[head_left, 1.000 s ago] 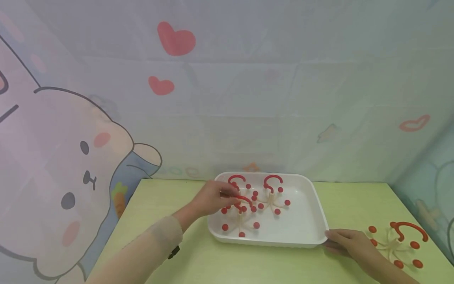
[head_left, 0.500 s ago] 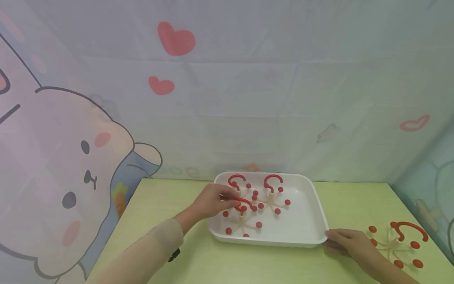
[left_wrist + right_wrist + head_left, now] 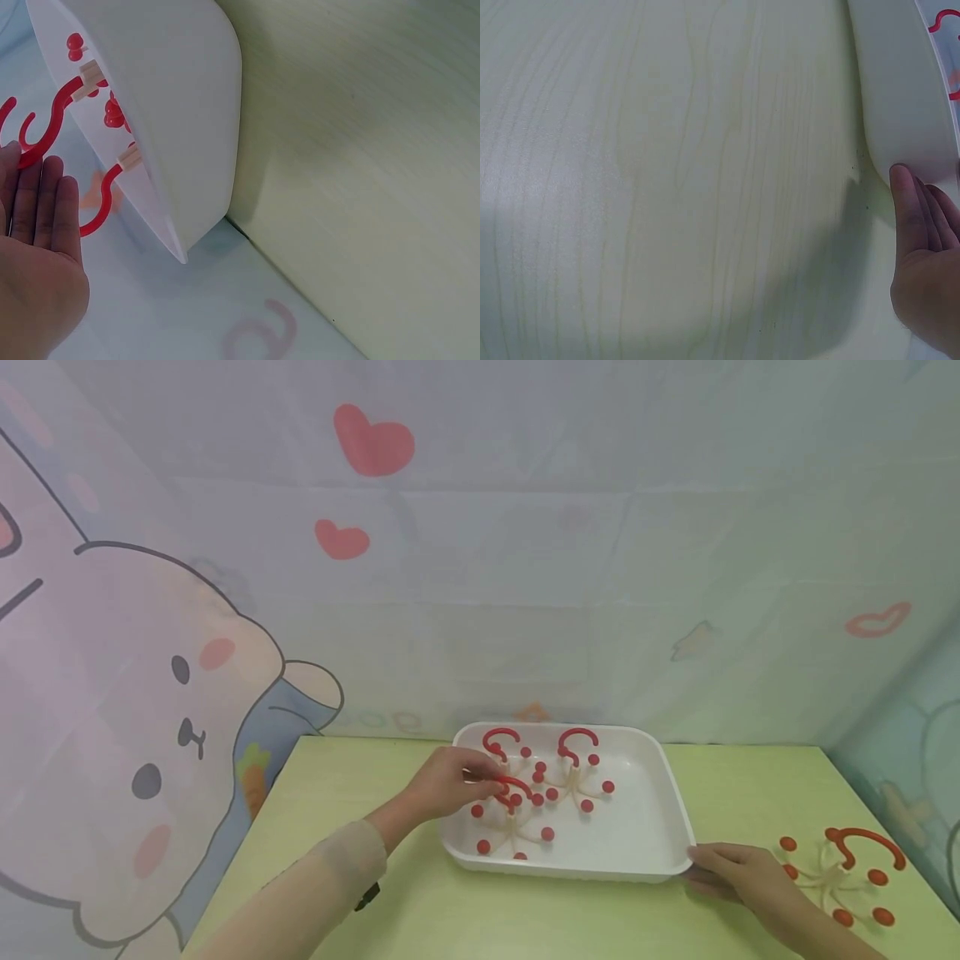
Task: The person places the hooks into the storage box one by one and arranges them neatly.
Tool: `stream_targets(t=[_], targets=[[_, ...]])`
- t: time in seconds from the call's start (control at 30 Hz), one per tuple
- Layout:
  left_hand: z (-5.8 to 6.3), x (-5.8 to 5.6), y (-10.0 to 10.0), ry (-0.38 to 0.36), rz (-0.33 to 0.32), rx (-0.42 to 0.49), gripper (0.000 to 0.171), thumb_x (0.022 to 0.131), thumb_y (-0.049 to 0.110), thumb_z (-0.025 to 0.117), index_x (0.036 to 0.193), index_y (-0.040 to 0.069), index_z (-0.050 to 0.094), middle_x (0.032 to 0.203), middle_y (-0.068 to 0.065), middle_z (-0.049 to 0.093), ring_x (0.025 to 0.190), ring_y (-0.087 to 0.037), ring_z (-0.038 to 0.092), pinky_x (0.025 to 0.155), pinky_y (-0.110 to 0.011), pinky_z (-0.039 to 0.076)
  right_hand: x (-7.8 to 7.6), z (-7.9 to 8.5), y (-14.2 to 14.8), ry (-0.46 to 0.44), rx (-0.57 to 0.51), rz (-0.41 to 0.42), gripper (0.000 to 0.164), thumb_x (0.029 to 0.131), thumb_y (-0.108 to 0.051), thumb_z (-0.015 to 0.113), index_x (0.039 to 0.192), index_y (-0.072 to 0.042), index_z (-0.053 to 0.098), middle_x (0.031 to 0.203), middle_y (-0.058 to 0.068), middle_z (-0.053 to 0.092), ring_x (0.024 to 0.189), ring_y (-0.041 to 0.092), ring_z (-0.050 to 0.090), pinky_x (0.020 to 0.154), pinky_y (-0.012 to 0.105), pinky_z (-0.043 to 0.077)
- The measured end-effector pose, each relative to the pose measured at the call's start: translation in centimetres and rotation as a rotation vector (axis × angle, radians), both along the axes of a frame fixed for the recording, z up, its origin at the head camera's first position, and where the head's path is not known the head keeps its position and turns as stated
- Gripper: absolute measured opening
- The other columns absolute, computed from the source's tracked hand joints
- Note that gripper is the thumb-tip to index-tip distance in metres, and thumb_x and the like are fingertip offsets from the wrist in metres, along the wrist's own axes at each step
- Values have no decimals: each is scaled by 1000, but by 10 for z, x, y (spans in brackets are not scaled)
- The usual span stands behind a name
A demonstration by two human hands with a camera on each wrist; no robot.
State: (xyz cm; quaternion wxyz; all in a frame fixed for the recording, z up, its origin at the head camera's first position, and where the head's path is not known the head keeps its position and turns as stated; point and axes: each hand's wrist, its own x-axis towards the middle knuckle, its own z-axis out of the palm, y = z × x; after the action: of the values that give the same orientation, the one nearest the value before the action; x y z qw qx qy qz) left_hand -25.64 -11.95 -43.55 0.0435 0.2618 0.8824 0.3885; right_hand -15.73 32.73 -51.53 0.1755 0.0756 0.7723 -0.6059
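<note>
In the head view, my left hand [image 3: 448, 785] pinches the red hook of a hook hanger [image 3: 512, 827], whose cream legs end in red balls. This hanger sits in the near left part of a white tray [image 3: 630, 814]. Two similar hangers lie beyond it: one behind at the left [image 3: 501, 742], partly hidden by my fingers and the held hook, and one near the tray's middle [image 3: 574, 781]. My right hand [image 3: 738, 875] holds the tray's near right corner, with the thumb at the rim. The right wrist view shows the thumb against the tray's outer wall [image 3: 907, 97].
Another red-hooked hanger [image 3: 832, 881] lies on the pale green table [image 3: 420, 918], right of the tray and beside my right forearm. A printed cloth backdrop [image 3: 495, 610] hangs close behind the tray's far edge.
The held hanger has shifted slightly right and its legs have turned a little; in the last half second it has stayed nearly still. My right hand and the tray have not visibly moved.
</note>
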Motion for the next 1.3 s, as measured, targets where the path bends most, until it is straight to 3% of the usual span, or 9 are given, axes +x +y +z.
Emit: stream_targets(t=[0.23, 0.57, 0.73, 1.0, 1.13, 1.3], targets=[[0, -1, -1, -2, -1, -4, 20, 94, 14, 85, 114, 13, 83, 101, 5, 81, 95, -11, 74, 92, -31, 63, 0, -1, 0, 15, -9, 12, 59, 107, -31, 68, 139, 17, 59, 137, 26, 68, 110, 19, 76, 93, 37, 63], [6, 1, -10, 18, -5, -5, 31, 90, 22, 89, 118, 10, 82, 109, 2, 81, 104, -21, 75, 97, -37, 62, 1, 0, -1, 33, -4, 10, 57, 107, -29, 68, 139, 18, 59, 137, 28, 67, 110, 19, 76, 93, 36, 63], [15, 4, -18, -3, 36, -29, 35, 89, 27, 90, 120, 14, 82, 112, 1, 80, 107, -24, 74, 100, -40, 61, 0, 1, -2, 20, 29, -4, 58, 106, -31, 69, 139, 17, 60, 137, 28, 67, 111, 21, 76, 92, 37, 64], [28, 13, -36, -19, 70, -30, 32, 89, 27, 90, 118, 16, 81, 114, 4, 78, 108, -18, 72, 103, -43, 60, -1, 1, -1, 18, 20, 6, 57, 107, -30, 69, 139, 17, 59, 138, 28, 66, 111, 21, 76, 93, 37, 63], [29, 19, -45, -41, 104, -17, 38, 89, 28, 90, 122, 14, 79, 116, 3, 77, 110, -19, 72, 103, -43, 60, -2, 2, -2, 1, 35, -11, 59, 106, -32, 70, 138, 17, 60, 136, 27, 68, 110, 22, 77, 92, 37, 64], [26, 27, -52, -123, 191, 3, 44, 87, 30, 92, 125, 13, 77, 120, -1, 76, 112, -23, 71, 98, -41, 63, -2, 1, -1, 1, 45, -20, 60, 105, -33, 71, 138, 16, 61, 135, 25, 69, 109, 21, 77, 91, 36, 64]])
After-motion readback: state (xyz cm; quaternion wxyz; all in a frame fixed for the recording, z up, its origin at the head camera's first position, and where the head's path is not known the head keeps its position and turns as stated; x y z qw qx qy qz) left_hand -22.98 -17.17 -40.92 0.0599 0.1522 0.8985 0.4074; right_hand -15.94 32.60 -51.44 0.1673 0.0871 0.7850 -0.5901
